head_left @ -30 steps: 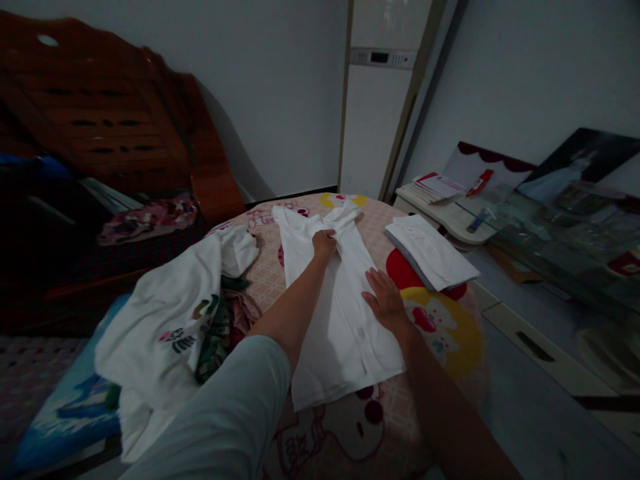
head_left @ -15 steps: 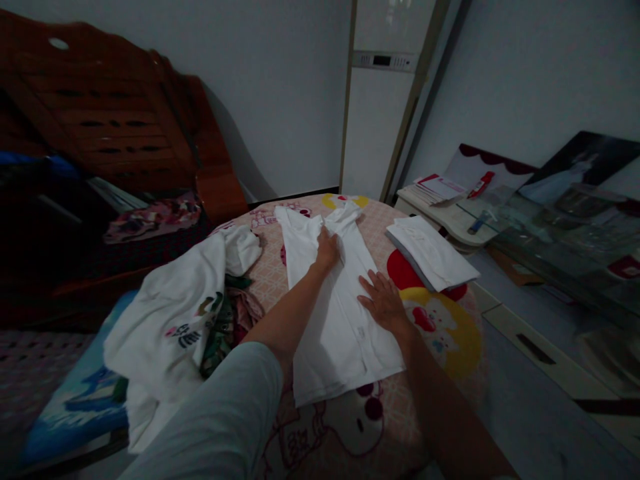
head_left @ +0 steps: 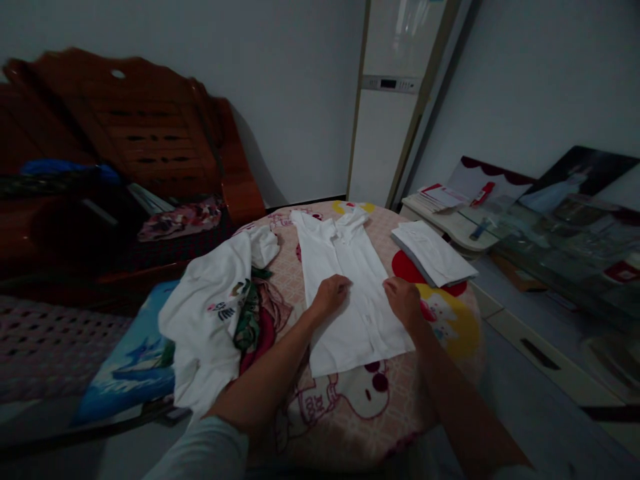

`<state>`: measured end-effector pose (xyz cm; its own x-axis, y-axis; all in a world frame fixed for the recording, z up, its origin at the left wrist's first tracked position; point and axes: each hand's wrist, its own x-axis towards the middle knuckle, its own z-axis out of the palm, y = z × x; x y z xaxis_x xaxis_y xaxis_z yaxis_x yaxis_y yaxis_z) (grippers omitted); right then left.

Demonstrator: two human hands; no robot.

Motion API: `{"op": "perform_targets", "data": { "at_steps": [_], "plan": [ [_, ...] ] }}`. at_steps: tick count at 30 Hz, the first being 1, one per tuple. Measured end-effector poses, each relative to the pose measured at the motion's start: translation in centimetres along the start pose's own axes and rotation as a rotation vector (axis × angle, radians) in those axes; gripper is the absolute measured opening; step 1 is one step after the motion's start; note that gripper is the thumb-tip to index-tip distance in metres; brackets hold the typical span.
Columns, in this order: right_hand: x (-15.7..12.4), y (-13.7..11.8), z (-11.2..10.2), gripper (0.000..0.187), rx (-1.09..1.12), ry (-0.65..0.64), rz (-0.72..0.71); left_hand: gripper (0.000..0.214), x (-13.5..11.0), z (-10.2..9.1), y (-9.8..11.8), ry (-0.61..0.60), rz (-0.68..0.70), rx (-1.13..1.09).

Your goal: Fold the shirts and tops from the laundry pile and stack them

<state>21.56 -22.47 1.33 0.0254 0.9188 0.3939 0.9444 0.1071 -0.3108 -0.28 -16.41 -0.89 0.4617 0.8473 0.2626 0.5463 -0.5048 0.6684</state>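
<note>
A long white shirt (head_left: 350,280), folded narrow, lies lengthwise on a round table under a pink cartoon cloth (head_left: 400,413). My left hand (head_left: 330,295) rests on the shirt's left edge near its middle, fingers curled down on the cloth. My right hand (head_left: 403,300) sits on the right edge at the same height, fingers bent on the fabric. Whether either hand has pinched the cloth I cannot make out.
A folded white garment (head_left: 433,253) lies at the table's right. A heap of white and printed clothes (head_left: 220,313) hangs off the left side. Dark wooden furniture (head_left: 150,140) stands left, a tall white unit (head_left: 385,133) behind, a cluttered low cabinet (head_left: 465,220) right.
My left hand came back from the collar end to the shirt's middle. My right hand shifted slightly to the right edge and its fingers curled. The view drew back and tilted.
</note>
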Motion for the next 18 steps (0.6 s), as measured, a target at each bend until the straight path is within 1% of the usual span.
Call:
{"op": "perform_targets", "data": {
  "at_steps": [2, 4, 7, 9, 12, 15, 18],
  "plan": [
    [-0.8, -1.6, -0.3, 0.020, -0.042, -0.064, -0.077, 0.029, -0.3, -0.3, -0.2, 0.036, -0.002, -0.028],
    [-1.6, -3.2, 0.1, 0.014, -0.115, -0.105, -0.128, 0.027, -0.4, -0.2, -0.4, 0.076, 0.015, -0.037],
    [-2.4, -5.0, 1.0, 0.010, -0.253, -0.130, -0.092, 0.028, -0.5, 0.3, -0.4, 0.105, 0.039, -0.026],
    [-2.4, -5.4, 1.4, 0.014, -0.301, -0.115, -0.065, 0.028, -0.7, 0.5, -0.4, 0.100, 0.056, -0.018],
    [-2.1, -5.4, 1.4, 0.017, -0.327, -0.096, -0.052, 0.029, -1.0, 0.7, -0.3, 0.088, 0.107, 0.004],
    [-1.5, -5.2, 1.2, 0.017, -0.329, -0.108, -0.024, 0.029, -1.2, 0.7, -0.2, 0.054, 0.168, 0.034],
    [-1.1, -5.3, 0.9, 0.016, -0.308, -0.131, -0.003, 0.027, -1.3, 0.6, 0.0, 0.017, 0.192, 0.045]
  ]
}}
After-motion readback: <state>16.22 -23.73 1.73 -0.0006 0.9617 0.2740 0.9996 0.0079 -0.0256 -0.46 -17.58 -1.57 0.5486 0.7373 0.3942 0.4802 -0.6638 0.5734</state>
